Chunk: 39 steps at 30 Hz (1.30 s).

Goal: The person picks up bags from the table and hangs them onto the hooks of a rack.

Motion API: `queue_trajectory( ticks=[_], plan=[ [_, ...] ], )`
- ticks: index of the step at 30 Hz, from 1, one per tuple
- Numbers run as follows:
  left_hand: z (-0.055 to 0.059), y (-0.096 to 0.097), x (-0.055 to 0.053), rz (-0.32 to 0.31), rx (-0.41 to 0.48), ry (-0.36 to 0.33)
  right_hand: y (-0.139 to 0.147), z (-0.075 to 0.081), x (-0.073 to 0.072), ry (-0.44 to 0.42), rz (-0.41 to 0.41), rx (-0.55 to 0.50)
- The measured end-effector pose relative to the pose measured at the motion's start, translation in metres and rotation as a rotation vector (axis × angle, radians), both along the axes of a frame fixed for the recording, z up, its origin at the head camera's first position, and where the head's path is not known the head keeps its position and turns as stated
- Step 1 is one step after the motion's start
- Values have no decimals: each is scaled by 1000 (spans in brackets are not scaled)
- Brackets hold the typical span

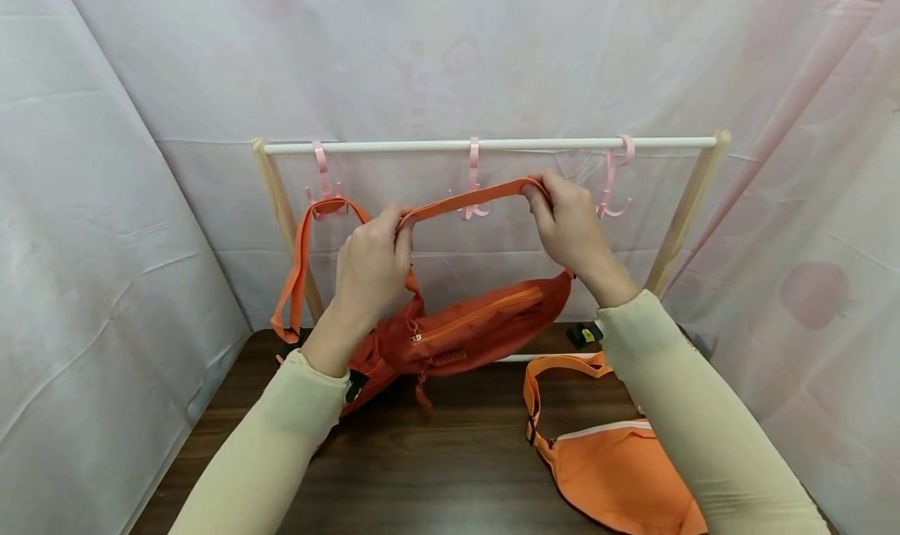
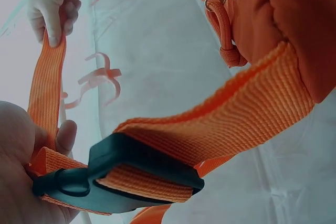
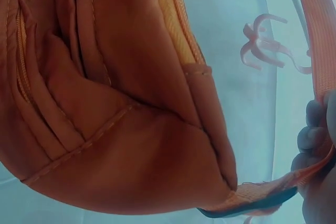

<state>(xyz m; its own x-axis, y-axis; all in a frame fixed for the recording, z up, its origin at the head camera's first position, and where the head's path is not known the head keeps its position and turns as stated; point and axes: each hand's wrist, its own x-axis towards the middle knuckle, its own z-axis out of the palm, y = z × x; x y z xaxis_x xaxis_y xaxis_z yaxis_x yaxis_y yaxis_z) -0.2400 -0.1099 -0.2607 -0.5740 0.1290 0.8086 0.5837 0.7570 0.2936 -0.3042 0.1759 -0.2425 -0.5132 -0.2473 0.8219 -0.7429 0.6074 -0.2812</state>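
Both hands are raised before the rack, pinching a red-orange waist bag (image 1: pixel 485 324) by its strap (image 1: pixel 464 199). My left hand (image 1: pixel 371 258) grips one end of the raised stretch, beside a black buckle (image 2: pixel 142 177) in the left wrist view. On the other end, my right hand (image 1: pixel 573 226) has thumb and fingers closed round the webbing. Below the hands the bag hangs tilted, its right end higher, zipper facing me. The strap stretch crosses in front of the middle pink hook (image 1: pixel 473 180). In the right wrist view the bag's rounded end (image 3: pixel 136 166) fills the left side.
A white rail (image 1: pixel 394 146) on wooden posts carries pink hooks, including a left (image 1: pixel 323 176) and a right one (image 1: pixel 610 180). A second bag's strap (image 1: pixel 298 273) loops over the left hook. A lighter orange waist bag (image 1: pixel 619 476) lies on the dark table (image 1: pixel 429 472).
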Motion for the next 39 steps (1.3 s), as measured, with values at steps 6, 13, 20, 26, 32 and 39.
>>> queue_trajectory(
  ticks=[6,13,20,26,32,39],
  plan=[
    [6,1,-10,22,12,-23,-2,3,-8,-44,-6,-12],
    [4,3,-20,51,8,-60,-2,0,-17,-86,-15,-7],
    [0,3,-27,49,21,-97,-3,-6,-24,-122,-31,-11],
    [-5,2,-32,44,27,-118,-3,-12,-26,-140,-35,-12],
    [-11,2,-35,48,19,-154,-2,-20,-26,-177,-49,1],
    [-19,1,-36,44,15,-168,-2,-29,-26,-211,-36,12]
  ],
)
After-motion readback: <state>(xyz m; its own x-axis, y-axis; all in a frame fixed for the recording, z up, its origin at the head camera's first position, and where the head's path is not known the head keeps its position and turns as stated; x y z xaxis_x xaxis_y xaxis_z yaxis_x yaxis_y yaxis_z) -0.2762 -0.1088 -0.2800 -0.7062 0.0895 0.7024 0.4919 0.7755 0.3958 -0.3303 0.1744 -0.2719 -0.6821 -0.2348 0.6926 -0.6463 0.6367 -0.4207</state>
